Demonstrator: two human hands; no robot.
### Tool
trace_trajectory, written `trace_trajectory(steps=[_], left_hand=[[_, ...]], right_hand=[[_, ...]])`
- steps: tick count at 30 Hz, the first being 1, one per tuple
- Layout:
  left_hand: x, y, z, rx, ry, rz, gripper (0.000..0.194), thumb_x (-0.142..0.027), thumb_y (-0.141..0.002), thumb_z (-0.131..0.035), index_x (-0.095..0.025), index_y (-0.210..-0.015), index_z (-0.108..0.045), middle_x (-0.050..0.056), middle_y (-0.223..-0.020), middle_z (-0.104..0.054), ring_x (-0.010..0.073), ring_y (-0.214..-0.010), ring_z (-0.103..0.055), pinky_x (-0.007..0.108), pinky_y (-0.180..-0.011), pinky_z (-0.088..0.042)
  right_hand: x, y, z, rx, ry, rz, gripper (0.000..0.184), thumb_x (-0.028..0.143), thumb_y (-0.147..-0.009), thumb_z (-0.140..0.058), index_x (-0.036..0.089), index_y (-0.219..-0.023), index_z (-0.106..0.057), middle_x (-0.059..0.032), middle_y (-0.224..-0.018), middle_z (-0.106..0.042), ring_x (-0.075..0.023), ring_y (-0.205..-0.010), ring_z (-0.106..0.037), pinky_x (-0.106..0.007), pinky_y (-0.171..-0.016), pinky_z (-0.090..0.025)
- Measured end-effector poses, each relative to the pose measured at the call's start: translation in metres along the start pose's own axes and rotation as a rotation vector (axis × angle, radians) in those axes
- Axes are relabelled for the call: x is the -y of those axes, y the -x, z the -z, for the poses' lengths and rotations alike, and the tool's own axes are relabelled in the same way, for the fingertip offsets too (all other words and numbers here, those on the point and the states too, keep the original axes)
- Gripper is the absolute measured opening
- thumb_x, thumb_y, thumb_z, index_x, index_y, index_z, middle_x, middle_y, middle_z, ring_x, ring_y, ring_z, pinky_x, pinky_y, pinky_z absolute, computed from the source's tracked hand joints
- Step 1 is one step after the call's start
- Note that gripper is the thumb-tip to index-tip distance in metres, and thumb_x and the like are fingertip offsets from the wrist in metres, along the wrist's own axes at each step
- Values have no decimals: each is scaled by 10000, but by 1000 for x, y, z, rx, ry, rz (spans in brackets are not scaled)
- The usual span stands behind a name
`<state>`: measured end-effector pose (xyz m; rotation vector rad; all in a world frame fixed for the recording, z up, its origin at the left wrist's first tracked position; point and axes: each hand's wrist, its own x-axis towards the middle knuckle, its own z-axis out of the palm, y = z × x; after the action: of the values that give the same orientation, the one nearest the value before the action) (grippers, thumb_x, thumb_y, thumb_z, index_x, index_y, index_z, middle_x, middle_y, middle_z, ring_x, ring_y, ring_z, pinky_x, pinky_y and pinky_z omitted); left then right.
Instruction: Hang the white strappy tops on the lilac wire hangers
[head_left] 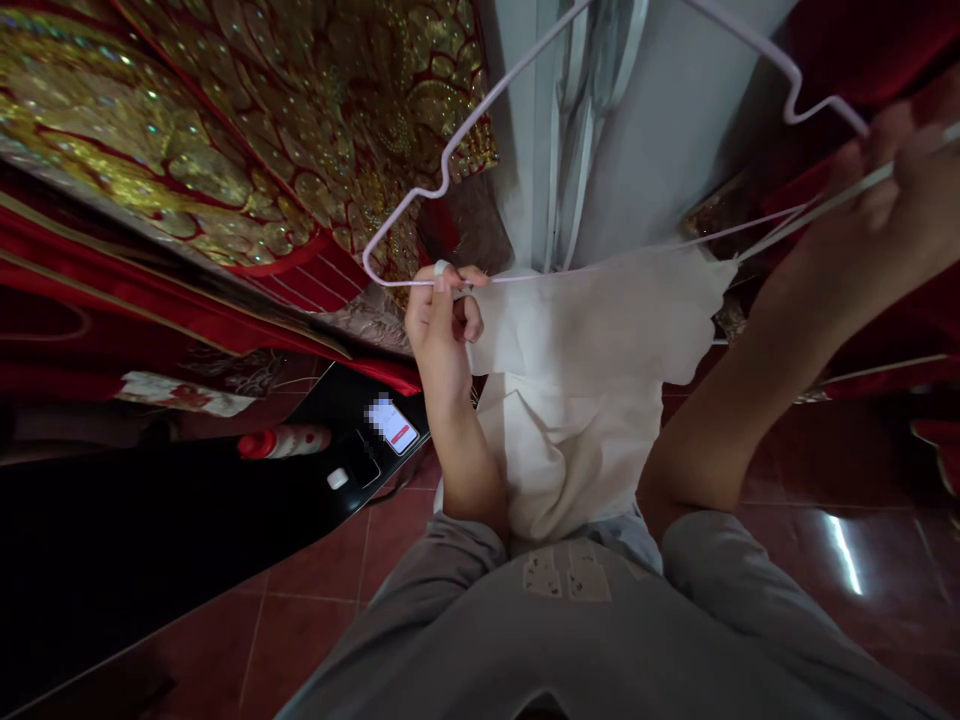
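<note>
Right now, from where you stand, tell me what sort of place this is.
Probably a clothing or costume room, perhaps a shop: ornate red-and-gold garments at the left, a pale pink hanger in hand, and white cloth below its bar.

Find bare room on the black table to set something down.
A broad bare patch on the black table lies between the bottle and the table's near edge, left of the small white case. The corner nearest your left hand is crowded: that case, a dark slab and a lit phone. The far left is too dark to judge.
</note>
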<state>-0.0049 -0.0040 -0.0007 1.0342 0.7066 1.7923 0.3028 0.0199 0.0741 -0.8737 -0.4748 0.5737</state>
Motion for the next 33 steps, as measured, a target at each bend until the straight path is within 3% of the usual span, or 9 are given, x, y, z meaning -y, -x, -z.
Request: trace_trajectory(steps=[3,5,7,11,16,19,24,29,33], left_hand=[[-3,0,-1,5,23,16,353,-523,-950,-831,-230,-900,-640,12,-862,-707,56,-434,-256,286,-420,-143],[-4,0,-4,-11,39,33,330,-495,-965,-824,-227,-890,-647,14,-866,-709,52,-440,-264,284,-432,-148],[-4,1,-7,-27,24,36,350,-512,-968,-818,-225,-879,-639,14,-875,-711,50,-442,-263,277,-432,-158],[-4,1,-9,-75,-55,51,388,-551,-987,-777,-220,-871,-608,30,-910,-727,56,-447,-276,265,-414,-202],[-6,1,-10,-77,-20,49,368,-518,-971,-798,-213,-869,-618,32,-900,-755,51,-437,-288,249,-407,-216],[-7,1,-10,-66,-9,48,374,-525,-940,-827,-217,-860,-632,31,-887,-769,53,-440,-281,251,-412,-204],[-6,2,-10,-61,-4,77,324,-478,-943,-825,-222,-864,-644,42,-921,-797,74,-465,-334,259,-423,-255],[-11,2,-2,-252,-57,-25,168,-364,-971,-790,-241,-952,-677,35,-945,-796,125,-625,-509,258,-541,-417],[-11,-3,26,-288,-36,-88,131,-250,-1007,-742,-268,-1137,-753,13,-1129,-820,109,-663,-527,273,-500,-297]], right_hand=[[-16,14,10,-146,-53,124,410,26,-999,-288,202,-891,-642,49,-849,-672,-8,-649,-654,-150,-627,-486],[-27,35,9,-70,31,69,409,-16,-952,-305,191,-822,-633,44,-780,-620,-10,-592,-600,-139,-583,-449],[-38,58,3,36,93,2,342,-28,-909,-414,188,-846,-671,23,-812,-645,-36,-622,-621,-159,-574,-465],[-55,91,-11,157,66,-52,78,205,-923,-666,282,-934,-654,15,-878,-661,-128,-779,-669,-304,-767,-611],[-71,101,-9,100,-13,-71,91,313,-895,-668,294,-942,-592,-8,-947,-673,-164,-867,-647,-396,-933,-612],[-75,103,-8,184,40,-122,178,356,-865,-721,290,-1011,-642,-19,-1057,-717,-181,-984,-692,-418,-974,-612],[-72,111,-14,371,45,-185,206,460,-872,-748,325,-1012,-680,-1,-969,-755,-203,-974,-735,-449,-967,-627],[-69,112,-14,442,49,-165,165,484,-890,-741,351,-962,-675,11,-896,-738,-200,-923,-748,-423,-884,-642],[-70,104,-8,467,18,-127,151,474,-890,-773,359,-906,-675,13,-864,-729,-199,-867,-745,-424,-850,-648]])
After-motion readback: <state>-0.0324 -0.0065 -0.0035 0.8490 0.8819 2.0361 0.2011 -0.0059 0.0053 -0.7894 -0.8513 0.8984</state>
